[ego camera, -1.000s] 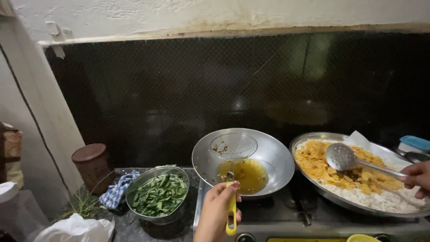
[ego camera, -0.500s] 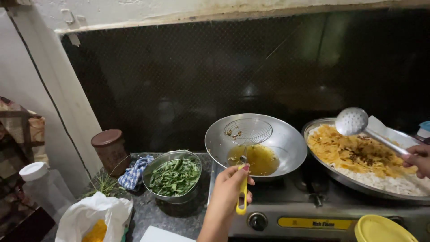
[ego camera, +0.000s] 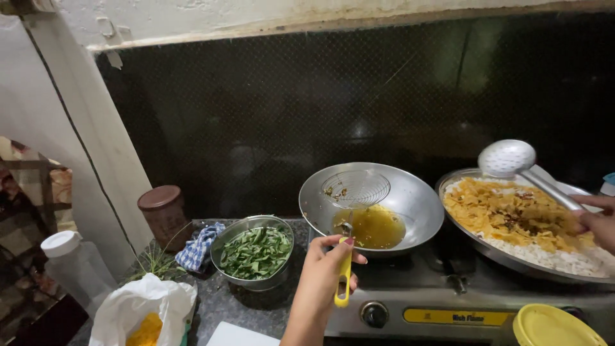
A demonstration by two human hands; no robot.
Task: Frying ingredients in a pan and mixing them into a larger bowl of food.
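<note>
Wire skimmer resting in the oil wok, slotted ladle lifted over the snack tray.

The left hand (ego camera: 318, 280) has its fingers closed on the yellow handle of the round wire mesh skimmer (ego camera: 356, 188), tilted inside the steel wok of amber oil (ego camera: 371, 205). Right of the wok, the right hand (ego camera: 597, 221) grips the perforated steel ladle (ego camera: 507, 158) above the wide steel tray of yellow fried mix and white puffed rice (ego camera: 512, 224). Best kept level, low over the oil.

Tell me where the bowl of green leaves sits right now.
In the head view, the steel bowl of green leaves sits lower left of centre on the dark counter, just left of the wok of oil and right of the blue checked cloth.
</note>
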